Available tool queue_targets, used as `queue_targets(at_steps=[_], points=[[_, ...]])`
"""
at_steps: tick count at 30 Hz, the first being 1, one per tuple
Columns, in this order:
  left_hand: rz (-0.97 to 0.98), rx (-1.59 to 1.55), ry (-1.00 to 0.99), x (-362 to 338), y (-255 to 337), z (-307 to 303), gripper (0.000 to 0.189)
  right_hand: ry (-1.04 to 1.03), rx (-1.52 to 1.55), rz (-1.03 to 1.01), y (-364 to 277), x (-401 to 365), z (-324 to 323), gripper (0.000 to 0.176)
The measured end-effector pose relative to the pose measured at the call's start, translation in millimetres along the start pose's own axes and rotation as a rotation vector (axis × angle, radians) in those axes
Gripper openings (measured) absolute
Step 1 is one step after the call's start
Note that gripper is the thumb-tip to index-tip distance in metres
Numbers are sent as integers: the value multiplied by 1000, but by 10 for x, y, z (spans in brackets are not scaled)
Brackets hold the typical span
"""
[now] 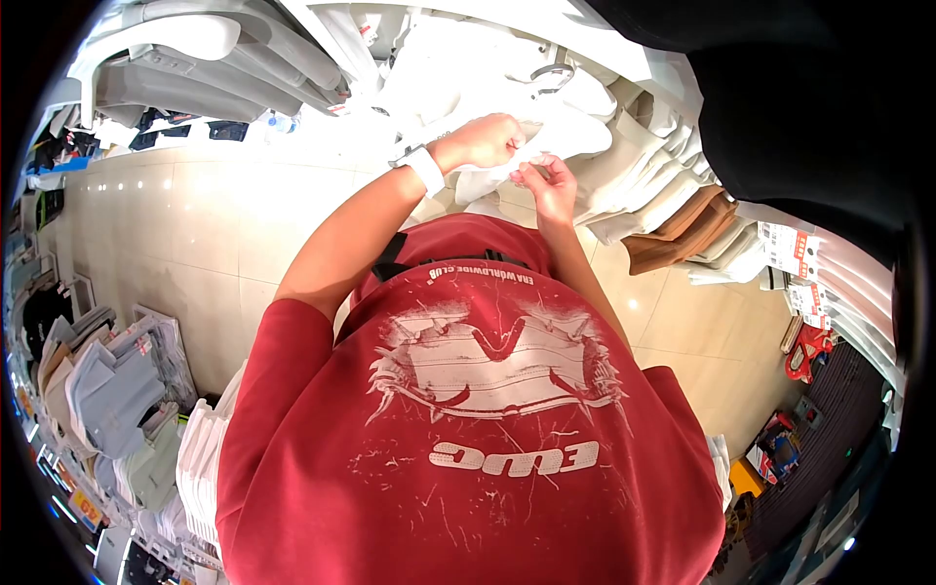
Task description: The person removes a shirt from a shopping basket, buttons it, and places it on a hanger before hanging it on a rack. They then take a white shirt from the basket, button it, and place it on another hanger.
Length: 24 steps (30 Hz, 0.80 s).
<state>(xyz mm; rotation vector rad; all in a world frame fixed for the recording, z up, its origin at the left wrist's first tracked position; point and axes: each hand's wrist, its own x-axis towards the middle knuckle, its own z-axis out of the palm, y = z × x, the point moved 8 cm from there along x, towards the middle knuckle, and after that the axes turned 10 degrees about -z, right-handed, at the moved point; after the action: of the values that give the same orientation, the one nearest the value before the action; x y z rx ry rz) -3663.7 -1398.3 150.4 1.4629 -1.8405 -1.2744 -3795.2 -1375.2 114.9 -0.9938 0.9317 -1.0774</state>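
White garments [575, 136] hang in front of me at the top centre, brightly lit and partly washed out. My left hand [485, 141], with a white band and a bracelet at its wrist, has its fingers closed on the white fabric. Just to its right, my right hand [548, 183] pinches the white fabric between thumb and fingers. Both hands are close together, with a strip of the fabric between them. A round dark-rimmed item [553, 76] lies above the hands among the white clothes.
Grey garments [210, 68] hang at the upper left. Cream and brown garments [682, 229] hang at the right. Folded clothes [117, 395] are at the lower left, and a yellow box [747, 478] is at the lower right. Tiled floor [195, 224] shows between the displays.
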Motion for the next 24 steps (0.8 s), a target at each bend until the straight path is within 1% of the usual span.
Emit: queue_targets(at_steps=[5,8,10,14,15,17,19,20,24], points=[[-1,6,0,-21,60,-27,3,-78,-38,39,-24,12,44,10],[9,-27,2,-40,95,-57,3,-90,-72,40,-38,16,57,10],[-29,75,-1,-50,98,-60,3,-99,-72,46,-16,19,81,10],[-56,50,18,-91,124,-66,5,-135,-20,42,-44,27,142,14],[-39,34,29,-100,136,-72,6,-136,-19,43,-51,36,151,14],[-22,16,40,-98,123,-69,7,-152,-80,109,-7,58,137,17],[49,17,15,-86,156,-64,8,-192,-72,127,31,80,95,17],[49,17,15,-83,152,-64,8,-231,-64,144,62,85,88,17],[59,35,0,-89,167,-58,9,-284,-34,151,135,114,50,14]])
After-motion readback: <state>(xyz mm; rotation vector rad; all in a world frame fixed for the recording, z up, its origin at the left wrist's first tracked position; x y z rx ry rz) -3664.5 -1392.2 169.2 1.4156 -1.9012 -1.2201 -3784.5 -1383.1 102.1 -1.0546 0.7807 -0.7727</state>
